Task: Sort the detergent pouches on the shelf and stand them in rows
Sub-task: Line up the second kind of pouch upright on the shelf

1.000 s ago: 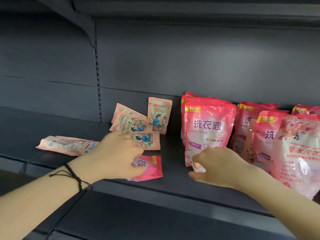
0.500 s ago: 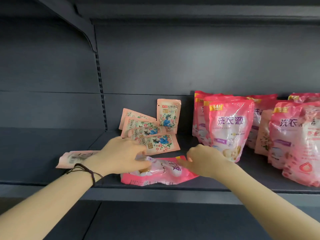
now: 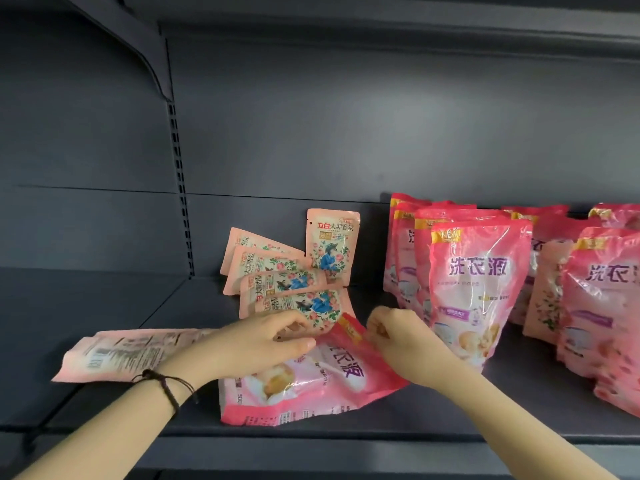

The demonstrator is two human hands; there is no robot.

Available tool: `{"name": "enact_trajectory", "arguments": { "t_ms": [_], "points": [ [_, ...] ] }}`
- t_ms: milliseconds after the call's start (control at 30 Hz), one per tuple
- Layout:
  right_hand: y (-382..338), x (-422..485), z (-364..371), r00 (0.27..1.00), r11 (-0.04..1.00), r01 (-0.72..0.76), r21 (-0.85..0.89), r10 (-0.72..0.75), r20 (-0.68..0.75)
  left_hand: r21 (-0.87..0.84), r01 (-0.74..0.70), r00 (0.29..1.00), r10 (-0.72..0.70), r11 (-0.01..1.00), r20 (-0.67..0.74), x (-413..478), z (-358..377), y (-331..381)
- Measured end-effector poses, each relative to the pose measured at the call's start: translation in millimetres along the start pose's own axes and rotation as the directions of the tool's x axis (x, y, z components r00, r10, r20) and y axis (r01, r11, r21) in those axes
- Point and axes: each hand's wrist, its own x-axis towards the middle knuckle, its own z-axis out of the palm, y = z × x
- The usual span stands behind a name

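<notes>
A bright pink detergent pouch (image 3: 311, 386) lies flat near the front of the dark shelf (image 3: 104, 306). My left hand (image 3: 256, 344) rests on its upper left part with fingers around its top edge. My right hand (image 3: 401, 341) pinches its top right corner. To the right, a row of the same pink pouches (image 3: 474, 292) stands upright. Behind the hands, several small pale floral sachets (image 3: 287, 285) lie fanned out, and one floral sachet (image 3: 332, 247) stands against the back wall.
A pale pink pouch (image 3: 128, 351) lies face down at the left, partly under my left wrist. More pink pouches (image 3: 602, 306) stand at the far right. A shelf bracket and slotted upright (image 3: 180, 188) run down the back wall.
My right hand left the standing pouch and came left to the flat pink pouch's top corner. That pouch is now slid out further from under my left hand. The view has shifted.
</notes>
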Motion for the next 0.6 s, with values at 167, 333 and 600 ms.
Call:
{"name": "enact_trajectory", "arguments": {
  "t_ms": [167, 333, 600],
  "points": [
    [-38.0, 5.7, -34.6, 0.939, 0.965, 0.236, -0.118, -0.257, -0.227, -0.201, -0.052, 0.992, 0.027, 0.978, -0.123, 4.9, -9.6, 3.8],
    [-73.5, 11.9, -70.1, 0.781, 0.879, 0.441, -0.18, -0.475, -0.407, -0.634, -0.243, 0.939, 0.014, 0.734, -0.344, 0.9, -18.7, 18.9],
    [-80.5, 10.5, -40.4, 0.667, 0.841, 0.509, 0.182, -0.252, -0.701, -0.712, -0.427, 0.826, -0.079, 0.558, -0.558, -10.9, -0.3, 22.7]
  ]
}}
